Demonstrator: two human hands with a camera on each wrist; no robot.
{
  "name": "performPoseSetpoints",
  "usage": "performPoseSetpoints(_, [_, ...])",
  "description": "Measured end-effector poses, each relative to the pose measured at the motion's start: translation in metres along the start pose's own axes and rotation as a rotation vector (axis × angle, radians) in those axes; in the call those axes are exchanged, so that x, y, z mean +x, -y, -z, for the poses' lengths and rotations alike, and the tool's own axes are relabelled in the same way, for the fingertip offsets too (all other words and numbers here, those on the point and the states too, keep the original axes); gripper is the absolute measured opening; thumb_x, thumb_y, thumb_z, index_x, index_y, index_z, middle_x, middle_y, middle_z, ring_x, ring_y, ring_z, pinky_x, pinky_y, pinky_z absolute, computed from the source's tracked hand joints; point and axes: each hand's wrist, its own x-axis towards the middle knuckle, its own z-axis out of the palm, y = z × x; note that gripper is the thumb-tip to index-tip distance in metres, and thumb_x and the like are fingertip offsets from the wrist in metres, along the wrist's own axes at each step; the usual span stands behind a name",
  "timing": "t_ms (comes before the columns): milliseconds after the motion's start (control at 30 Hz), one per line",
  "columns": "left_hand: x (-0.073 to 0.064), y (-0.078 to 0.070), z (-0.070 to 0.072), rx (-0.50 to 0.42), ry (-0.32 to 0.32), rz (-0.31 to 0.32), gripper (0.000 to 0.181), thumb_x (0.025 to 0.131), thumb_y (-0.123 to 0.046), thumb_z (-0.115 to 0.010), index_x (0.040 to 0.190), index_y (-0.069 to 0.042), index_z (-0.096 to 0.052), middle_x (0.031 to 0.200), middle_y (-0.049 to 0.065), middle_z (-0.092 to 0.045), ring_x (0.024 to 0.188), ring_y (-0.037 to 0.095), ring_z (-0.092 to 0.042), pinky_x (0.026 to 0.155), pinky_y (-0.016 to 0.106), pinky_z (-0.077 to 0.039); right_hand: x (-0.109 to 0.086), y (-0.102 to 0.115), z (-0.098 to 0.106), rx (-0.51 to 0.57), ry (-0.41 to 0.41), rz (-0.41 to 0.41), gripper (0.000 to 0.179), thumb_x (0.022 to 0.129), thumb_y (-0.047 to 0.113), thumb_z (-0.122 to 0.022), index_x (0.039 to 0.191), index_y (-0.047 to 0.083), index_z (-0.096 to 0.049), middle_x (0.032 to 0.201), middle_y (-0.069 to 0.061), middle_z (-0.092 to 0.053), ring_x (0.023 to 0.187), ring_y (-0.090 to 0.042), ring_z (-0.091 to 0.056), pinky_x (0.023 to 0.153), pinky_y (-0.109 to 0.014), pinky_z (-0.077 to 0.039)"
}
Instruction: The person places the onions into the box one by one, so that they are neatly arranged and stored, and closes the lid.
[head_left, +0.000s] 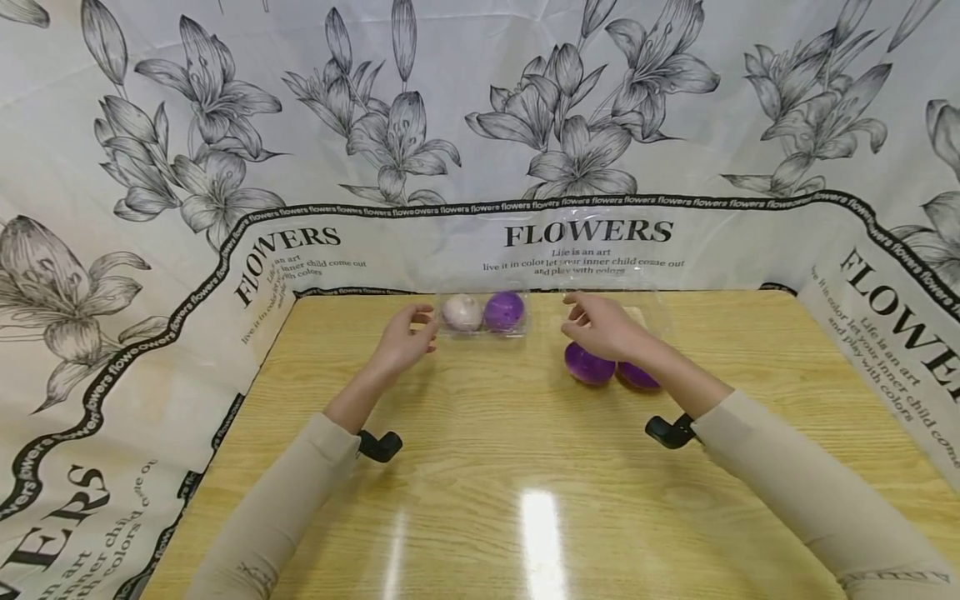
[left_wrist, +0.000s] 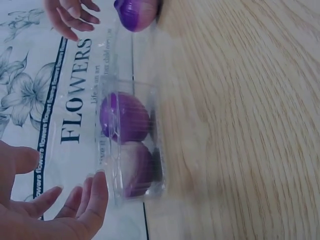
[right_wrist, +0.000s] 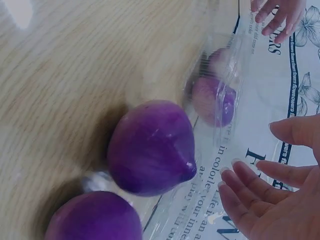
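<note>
A clear plastic box [head_left: 517, 334] stands near the back of the table with two onions inside, a pale one [head_left: 461, 312] and a purple one [head_left: 504, 311]. My left hand [head_left: 408, 337] is at the box's left end, its fingers loosely bent and holding nothing. Over the right side, my right hand [head_left: 603, 327] hovers with relaxed fingers and an empty palm. Below it, a purple onion [right_wrist: 152, 147] lies on the table with another purple onion [right_wrist: 95, 220] beside it. The right forearm partly hides that second onion in the head view.
More clear plastic [head_left: 660, 312] shows behind the right hand, near the back cloth. A white cloth [head_left: 420, 242] printed with flowers and lettering rises around the wooden table [head_left: 465, 467]. A black wrist mount [head_left: 670, 432] juts from the right sleeve, and another [head_left: 380, 447] from the left.
</note>
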Motion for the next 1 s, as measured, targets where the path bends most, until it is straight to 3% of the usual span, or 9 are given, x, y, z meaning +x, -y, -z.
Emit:
performPoseSetpoints(267, [0.001, -0.008, -0.016, 0.004, -0.01, -0.097, 0.05, 0.104, -0.018, -0.061, 0.148, 0.0, -0.045, 0.127, 0.019, -0.054, 0.117, 0.044, -0.061, 0.097, 0.05, -0.061, -0.021, -0.017, 0.011, 0.011, -0.044, 0.046, 0.048, 0.101, 0.014, -0.061, 0.14, -0.011, -0.049, 0.126, -0.033, -0.06, 0.114, -0.046, -0.061, 0.101, -0.061, -0.055])
performPoseSetpoints(433, [0.004, -0.016, -0.036, 0.008, 0.001, -0.125, 0.049, 0.103, -0.018, -0.062, 0.147, -0.003, -0.047, 0.125, 0.016, -0.057, 0.114, 0.036, -0.064, 0.093, 0.04, -0.064, -0.034, -0.032, 0.019, 0.03, -0.086, 0.038, 0.045, 0.1, 0.01, -0.062, 0.138, -0.012, -0.051, 0.129, -0.035, -0.059, 0.117, -0.048, -0.059, 0.101, -0.063, -0.053])
performPoseSetpoints(567, [0.008, -0.022, -0.053, -0.005, 0.014, -0.147, 0.046, 0.103, -0.014, -0.062, 0.146, -0.004, -0.05, 0.129, 0.018, -0.057, 0.114, 0.034, -0.065, 0.093, 0.041, -0.064, -0.044, -0.046, 0.024, 0.014, -0.111, 0.036, 0.044, 0.099, 0.007, -0.062, 0.136, -0.013, -0.051, 0.128, -0.035, -0.058, 0.117, -0.05, -0.058, 0.1, -0.065, -0.053])
performPoseSetpoints(800, [0.017, -0.027, -0.076, -0.023, 0.05, -0.139, 0.049, 0.1, -0.014, -0.066, 0.146, -0.007, -0.051, 0.139, 0.017, -0.055, 0.115, 0.03, -0.063, 0.091, 0.04, -0.064, -0.061, -0.068, 0.03, -0.005, -0.142, 0.036, 0.049, 0.098, 0.01, -0.064, 0.138, -0.014, -0.049, 0.131, -0.036, -0.056, 0.116, -0.052, -0.056, 0.099, -0.068, -0.051])
performPoseSetpoints(1000, [0.026, -0.027, -0.089, -0.056, 0.059, -0.147, 0.052, 0.098, -0.011, -0.069, 0.146, -0.006, -0.05, 0.142, 0.021, -0.053, 0.115, 0.032, -0.064, 0.093, 0.044, -0.064, -0.076, -0.087, 0.033, -0.02, -0.155, -0.018, 0.065, 0.097, 0.019, -0.07, 0.144, -0.014, -0.041, 0.138, -0.039, -0.047, 0.12, -0.056, -0.05, 0.099, -0.07, -0.048])
